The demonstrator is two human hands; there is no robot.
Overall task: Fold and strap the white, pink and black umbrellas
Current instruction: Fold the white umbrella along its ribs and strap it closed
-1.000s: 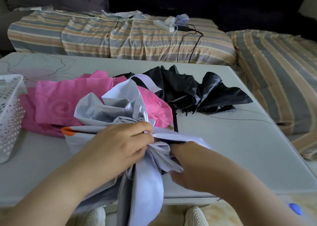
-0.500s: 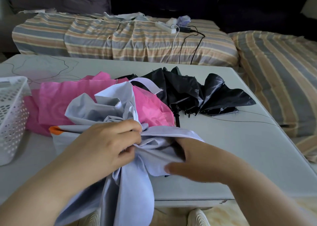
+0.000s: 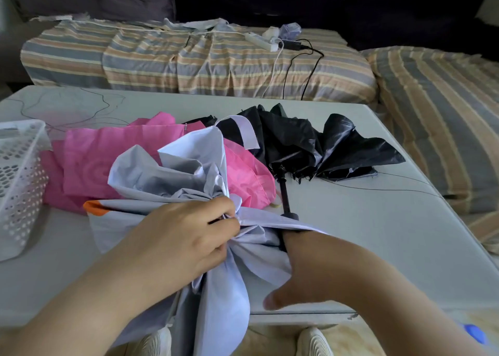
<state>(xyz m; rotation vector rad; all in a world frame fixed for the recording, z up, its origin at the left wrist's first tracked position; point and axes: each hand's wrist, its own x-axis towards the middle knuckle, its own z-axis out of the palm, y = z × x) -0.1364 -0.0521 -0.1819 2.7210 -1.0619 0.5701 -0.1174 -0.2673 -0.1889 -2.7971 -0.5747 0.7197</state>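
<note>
The white umbrella (image 3: 167, 172) lies crumpled at the table's near edge, with some of its cloth hanging over the front. My left hand (image 3: 183, 237) grips the bunched cloth at its middle. My right hand (image 3: 305, 269) reaches under a white panel; its fingers are hidden and only the thumb shows. The pink umbrella (image 3: 108, 161) lies unfolded behind the white one, partly covered by it. To the right sprawls the black umbrella (image 3: 324, 150), its black handle (image 3: 286, 196) pointing toward me.
A white perforated basket (image 3: 19, 183) stands at the left edge of the pale table (image 3: 378, 234). Behind the table is a striped sofa (image 3: 189, 64) with a power strip (image 3: 259, 41) and cables. My shoes show below the table edge.
My right hand has slid its fingers under the white panel, and its thumb has come off the cloth. My left hand keeps its grip on the bunched cloth.
</note>
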